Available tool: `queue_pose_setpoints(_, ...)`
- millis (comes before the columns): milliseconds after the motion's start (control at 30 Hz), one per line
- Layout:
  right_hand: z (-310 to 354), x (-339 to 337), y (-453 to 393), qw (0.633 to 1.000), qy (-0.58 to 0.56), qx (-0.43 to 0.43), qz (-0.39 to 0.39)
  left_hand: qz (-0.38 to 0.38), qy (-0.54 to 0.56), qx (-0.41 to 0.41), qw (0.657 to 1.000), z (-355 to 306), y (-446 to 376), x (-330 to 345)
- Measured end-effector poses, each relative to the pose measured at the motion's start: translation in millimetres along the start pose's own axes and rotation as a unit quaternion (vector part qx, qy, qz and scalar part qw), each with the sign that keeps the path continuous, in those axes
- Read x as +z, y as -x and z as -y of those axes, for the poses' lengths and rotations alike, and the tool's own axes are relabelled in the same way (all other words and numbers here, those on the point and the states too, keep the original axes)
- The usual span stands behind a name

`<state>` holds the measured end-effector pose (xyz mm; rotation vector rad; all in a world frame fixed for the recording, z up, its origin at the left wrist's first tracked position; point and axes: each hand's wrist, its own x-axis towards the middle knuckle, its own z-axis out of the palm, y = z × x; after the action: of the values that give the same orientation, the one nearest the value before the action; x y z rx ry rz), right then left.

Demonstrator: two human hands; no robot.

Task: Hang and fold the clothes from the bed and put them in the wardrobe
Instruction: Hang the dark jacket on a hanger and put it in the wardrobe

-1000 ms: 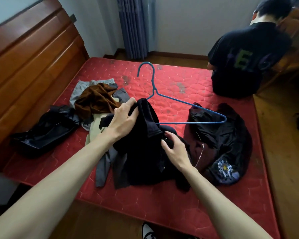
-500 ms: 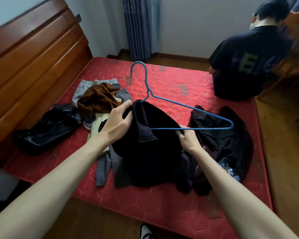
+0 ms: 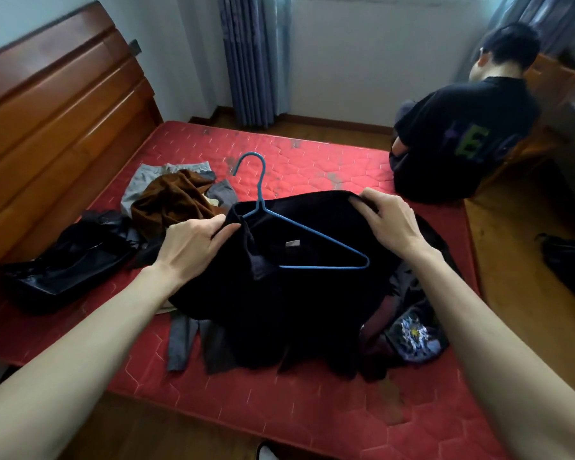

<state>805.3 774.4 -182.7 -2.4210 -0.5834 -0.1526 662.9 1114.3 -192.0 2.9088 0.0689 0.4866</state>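
Evidently both hands spread the black garment above the bed: left hand pinches its collar, right hand grips its far edge, so the blue hanger seats inside.

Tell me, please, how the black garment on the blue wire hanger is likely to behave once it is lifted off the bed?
The black garment sags in loose folds between both hands, so it will probably hang limp. The thin blue wire hanger looks light, perhaps bendable. The collar may slide along its sloping wire.
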Motion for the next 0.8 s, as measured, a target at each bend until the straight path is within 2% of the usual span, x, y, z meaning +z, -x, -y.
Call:
queue_pose_setpoints(133, 16, -16, -5, 0.988, 0.091, -0.112, -0.060, -0.050, -0.085, 0.034, 0.995, -8, -6, -5)
queue_pose_setpoints(267, 30, -28, -13, 0.982, 0.123, -0.124, -0.067, -0.070, -0.152, 0.012, 0.986, -21, -15, -10)
queue_pose_setpoints(433, 52, -31, -7, 0.996, 0.051, -0.076, -0.023, -0.082, -0.162, -0.015, 0.983, -33, -23, -15)
queue_pose_setpoints(567, 69, -25, -1, 0.994, -0.009, 0.014, 0.105, -0.113, -0.160, -0.004, 0.981, -48, -30, -24)
queue_pose_setpoints(633, 77, -17, 6, 0.987, -0.061, 0.042, 0.140, -0.124, -0.151, -0.001, 0.981, -58, -35, -27)
queue_pose_setpoints(733, 82, -11, 17, 0.966, -0.192, 0.055, 0.164, -0.150, -0.120, 0.003, 0.981, -64, -35, -29)
queue_pose_setpoints(800, 78, -16, 20, 0.920, -0.326, 0.100, 0.191, -0.173, -0.089, 0.004, 0.981, -59, -31, -30)
